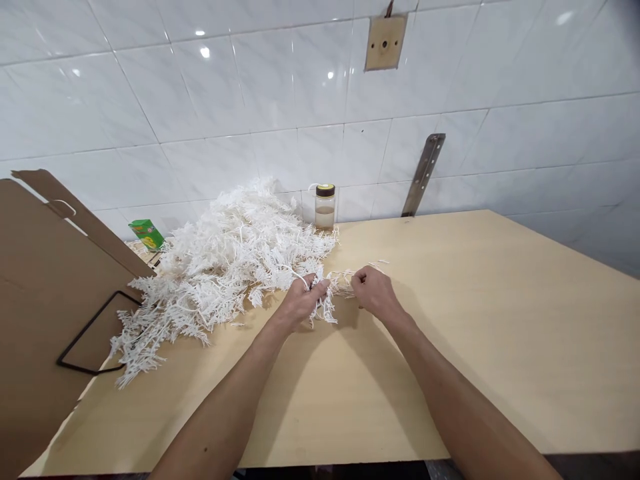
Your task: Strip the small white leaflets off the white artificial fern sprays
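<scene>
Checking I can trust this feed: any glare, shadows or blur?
Head view: lamp glare spots the glossy white wall tiles; soft shadows cross the pale tan tabletop; tips in the white, feathery sprig pile blend; bare left hand, bare right hand fairly sharp.

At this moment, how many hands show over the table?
2: the left hand, gripping a white feathery sprig by the white pile; the right hand, fingers curled, beside loose trimmings. No others are visible.

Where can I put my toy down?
On the bare tabletop right of the right hand, or a bare patch between the forearms. The left is crowded: piled white artificial sprigs between the cardboard and the lidded jar.
</scene>
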Tool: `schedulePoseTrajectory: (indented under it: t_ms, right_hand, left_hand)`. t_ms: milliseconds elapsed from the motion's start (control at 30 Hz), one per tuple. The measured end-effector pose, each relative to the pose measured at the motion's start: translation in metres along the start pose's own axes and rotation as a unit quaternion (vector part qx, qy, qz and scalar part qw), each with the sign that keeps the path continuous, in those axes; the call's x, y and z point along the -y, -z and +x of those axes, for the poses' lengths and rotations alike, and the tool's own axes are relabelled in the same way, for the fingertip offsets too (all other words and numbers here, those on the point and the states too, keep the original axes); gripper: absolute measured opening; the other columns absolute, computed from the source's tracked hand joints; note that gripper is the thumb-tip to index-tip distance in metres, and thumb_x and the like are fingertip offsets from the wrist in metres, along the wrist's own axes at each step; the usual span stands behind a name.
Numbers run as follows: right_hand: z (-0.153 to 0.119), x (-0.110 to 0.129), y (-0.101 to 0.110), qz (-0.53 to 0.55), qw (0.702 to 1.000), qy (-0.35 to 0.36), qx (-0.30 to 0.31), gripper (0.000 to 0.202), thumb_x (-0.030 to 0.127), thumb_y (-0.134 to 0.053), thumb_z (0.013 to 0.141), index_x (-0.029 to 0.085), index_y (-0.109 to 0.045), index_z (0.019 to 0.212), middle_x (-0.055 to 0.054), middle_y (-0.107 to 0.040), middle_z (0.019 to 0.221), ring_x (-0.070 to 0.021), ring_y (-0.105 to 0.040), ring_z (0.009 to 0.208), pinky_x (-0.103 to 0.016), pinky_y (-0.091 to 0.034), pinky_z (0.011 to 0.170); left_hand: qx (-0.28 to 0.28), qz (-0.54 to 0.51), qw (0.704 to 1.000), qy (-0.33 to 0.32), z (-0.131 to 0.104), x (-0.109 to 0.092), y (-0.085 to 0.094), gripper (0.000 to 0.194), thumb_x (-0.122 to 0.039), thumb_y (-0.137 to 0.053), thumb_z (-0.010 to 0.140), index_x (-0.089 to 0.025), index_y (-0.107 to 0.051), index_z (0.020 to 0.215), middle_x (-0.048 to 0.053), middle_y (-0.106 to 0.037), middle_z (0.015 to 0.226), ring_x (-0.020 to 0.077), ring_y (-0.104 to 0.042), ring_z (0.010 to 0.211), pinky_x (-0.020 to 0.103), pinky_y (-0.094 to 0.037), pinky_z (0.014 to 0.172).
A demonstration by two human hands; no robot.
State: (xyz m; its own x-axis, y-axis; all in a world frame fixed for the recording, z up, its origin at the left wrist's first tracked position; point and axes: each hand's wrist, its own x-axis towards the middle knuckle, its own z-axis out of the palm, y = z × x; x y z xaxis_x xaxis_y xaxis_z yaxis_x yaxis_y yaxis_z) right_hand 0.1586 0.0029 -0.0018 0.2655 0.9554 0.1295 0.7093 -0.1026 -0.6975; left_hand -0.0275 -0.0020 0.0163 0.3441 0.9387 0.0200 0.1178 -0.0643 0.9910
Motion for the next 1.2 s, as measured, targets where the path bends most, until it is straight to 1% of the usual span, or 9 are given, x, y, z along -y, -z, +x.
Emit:
schedulePoseTrajectory:
  t_ms: [67, 167, 233, 333, 433, 633, 767, 967, 1200]
  right_hand:
    - [0.005, -0.01, 0.005, 0.028, 0.999, -0.01, -0.036, 0.009, 0.025, -0.054, 0.08, 0.018, -0.06, 0.079, -0.005, -0.067, 0.079, -0.0154, -0.06, 0.064, -0.025, -0.042, 0.059]
    - [0.004, -0.012, 0.007, 0.073, 0.996, 0.007, -0.06, 0.018, 0.03, -0.057, 0.079, 0.017, -0.063, 0.089, -0.007, -0.069, 0.091, -0.0132, -0.06, 0.06, -0.025, -0.045, 0.057]
    - [-0.002, -0.004, 0.006, 0.121, 0.992, 0.028, -0.001, 0.022, 0.035, -0.056, 0.08, 0.016, -0.065, 0.089, -0.005, -0.068, 0.083, -0.012, -0.057, 0.054, -0.024, -0.045, 0.052]
    - [-0.011, 0.01, 0.004, 0.215, 0.965, 0.046, 0.143, 0.03, 0.044, -0.054, 0.083, 0.017, -0.067, 0.08, 0.001, -0.057, 0.059, -0.0115, -0.05, 0.046, -0.023, -0.043, 0.043]
    - [-0.018, 0.018, 0.003, 0.28, 0.936, 0.054, 0.205, 0.029, 0.045, -0.059, 0.081, 0.017, -0.067, 0.079, 0.003, -0.05, 0.054, -0.0106, -0.047, 0.046, -0.022, -0.041, 0.039]
    - [-0.018, 0.014, -0.001, 0.302, 0.93, 0.036, 0.207, 0.023, 0.038, -0.066, 0.075, 0.016, -0.067, 0.079, 0.005, -0.048, 0.051, -0.0083, -0.042, 0.043, -0.02, -0.037, 0.036]
    - [-0.015, 0.01, -0.004, 0.305, 0.925, 0.043, 0.224, 0.026, 0.042, -0.065, 0.076, 0.016, -0.065, 0.074, 0.005, -0.045, 0.05, -0.0083, -0.041, 0.044, -0.021, -0.037, 0.037]
    - [-0.02, 0.017, 0.002, 0.236, 0.947, 0.064, 0.21, 0.031, 0.047, -0.062, 0.077, 0.017, -0.063, 0.07, 0.005, -0.046, 0.052, -0.0074, -0.039, 0.043, -0.02, -0.035, 0.038]
    - [-0.026, 0.025, 0.009, 0.201, 0.952, 0.086, 0.213, 0.022, 0.038, -0.059, 0.077, 0.018, -0.063, 0.069, 0.003, -0.054, 0.055, -0.0073, -0.041, 0.043, -0.018, -0.034, 0.037]
  left_hand:
    - [0.024, -0.046, 0.998, 0.023, 0.0, 0.001, 0.0, 0.043, -0.058, -0.065, 0.076, -0.016, -0.055, 0.075, -0.003, -0.051, 0.06, 0.0074, -0.041, 0.048, 0.022, -0.029, 0.048]
    - [0.007, -0.092, 0.995, 0.041, 0.004, 0.009, 0.0, 0.043, -0.057, -0.068, 0.073, -0.015, -0.056, 0.077, -0.002, -0.054, 0.062, 0.0069, -0.043, 0.045, 0.022, -0.029, 0.044]
    - [-0.007, -0.116, 0.992, 0.042, 0.006, 0.013, 0.001, 0.043, -0.055, -0.071, 0.071, -0.015, -0.056, 0.079, -0.001, -0.056, 0.064, 0.0076, -0.046, 0.047, 0.021, -0.033, 0.045]
    - [-0.004, -0.136, 0.99, 0.043, 0.006, 0.013, 0.001, 0.043, -0.053, -0.074, 0.069, -0.015, -0.055, 0.081, -0.001, -0.057, 0.065, 0.0089, -0.051, 0.051, 0.021, -0.037, 0.048]
    - [-0.009, -0.121, 0.992, 0.039, 0.003, 0.007, 0.0, 0.045, -0.053, -0.075, 0.068, -0.016, -0.054, 0.083, -0.003, -0.055, 0.063, 0.008, -0.048, 0.05, 0.02, -0.036, 0.047]
    - [-0.03, -0.069, 0.997, 0.034, 0.002, 0.005, -0.003, 0.046, -0.053, -0.076, 0.065, -0.018, -0.051, 0.081, -0.006, -0.051, 0.061, 0.0067, -0.043, 0.049, 0.019, -0.034, 0.046]
    - [-0.024, -0.023, 0.999, 0.018, 0.005, 0.009, -0.001, 0.041, -0.051, -0.073, 0.069, -0.017, -0.052, 0.08, -0.005, -0.05, 0.061, 0.0069, -0.041, 0.049, 0.019, -0.032, 0.047]
    - [-0.042, 0.049, 0.998, 0.006, 0.004, 0.007, 0.0, 0.037, -0.048, -0.069, 0.072, -0.019, -0.046, 0.07, -0.007, -0.041, 0.055, 0.0061, -0.034, 0.047, 0.02, -0.027, 0.046]
    - [-0.022, -0.008, 0.998, 0.06, 0.001, 0.003, -0.003, 0.035, -0.048, -0.068, 0.071, -0.017, -0.052, 0.073, -0.004, -0.048, 0.055, 0.0083, -0.041, 0.047, 0.021, -0.029, 0.046]
